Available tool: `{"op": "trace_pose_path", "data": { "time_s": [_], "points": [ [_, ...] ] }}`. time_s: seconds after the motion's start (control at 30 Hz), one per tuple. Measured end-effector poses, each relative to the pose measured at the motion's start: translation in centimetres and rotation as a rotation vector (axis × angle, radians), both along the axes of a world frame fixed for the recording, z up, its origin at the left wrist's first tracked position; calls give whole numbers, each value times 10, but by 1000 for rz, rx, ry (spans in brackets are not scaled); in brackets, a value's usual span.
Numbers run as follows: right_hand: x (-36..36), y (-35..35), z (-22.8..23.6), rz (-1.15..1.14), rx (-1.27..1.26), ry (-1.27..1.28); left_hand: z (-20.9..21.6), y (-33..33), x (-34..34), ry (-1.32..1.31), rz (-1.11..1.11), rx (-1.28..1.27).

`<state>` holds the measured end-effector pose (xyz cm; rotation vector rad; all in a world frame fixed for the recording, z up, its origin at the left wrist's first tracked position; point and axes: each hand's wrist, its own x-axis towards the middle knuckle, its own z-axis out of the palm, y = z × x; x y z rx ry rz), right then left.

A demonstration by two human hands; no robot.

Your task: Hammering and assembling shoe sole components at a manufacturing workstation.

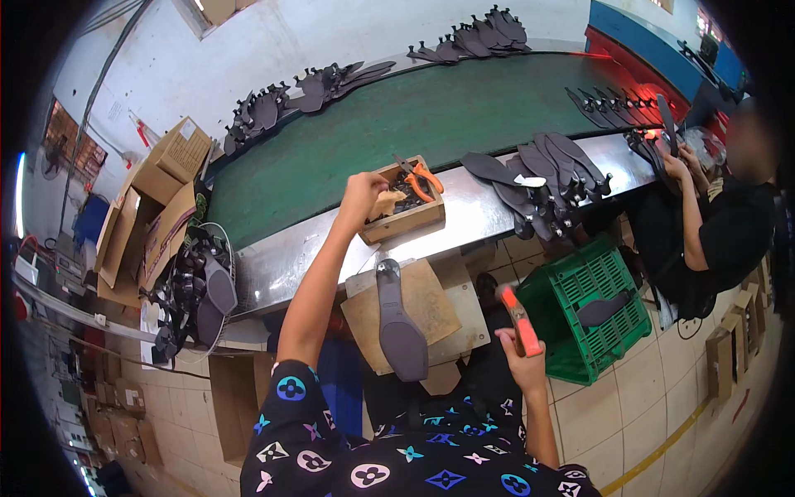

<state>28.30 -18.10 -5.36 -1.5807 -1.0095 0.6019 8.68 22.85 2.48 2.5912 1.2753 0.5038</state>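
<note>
My left hand (364, 192) is at the left end of a small wooden box (406, 222), its fingers drawn together; whatever they hold is too small to make out. Inside the box lie small dark pieces, a crumpled tan piece (386, 204) and orange-handled pliers (422, 182). My right hand (523, 364) grips a red-ended tool (520, 321) that looks like a hammer, held up to the right of the work board. On that brown board (439, 302) in front of me rests a dark grey shoe sole (402, 331), its narrow end pointing away.
Beyond the metal ledge (281, 269) runs a green conveyor belt (331, 132) with rows of soles. More soles (542, 178) are piled on the ledge at right. A wire basket (225, 290) of dark parts stands left, a green crate (592, 306) right. A co-worker (704, 215) sits at far right.
</note>
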Motion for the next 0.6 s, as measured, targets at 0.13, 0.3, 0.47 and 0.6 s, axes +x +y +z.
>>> {"op": "trace_pose_path", "data": {
  "time_s": [0.13,0.3,0.47,0.6],
  "points": [
    [4,38,39,164,115,254,42,-81,1,-1027,29,-752],
    [-24,80,130,228,232,334,79,-217,-7,-1441,37,-1160],
    [-67,90,157,393,393,235,84,-283,-19,-1579,-83,-1399],
    [-83,83,155,388,344,289,54,-288,-29,-1569,-87,-1386]
  ]
}}
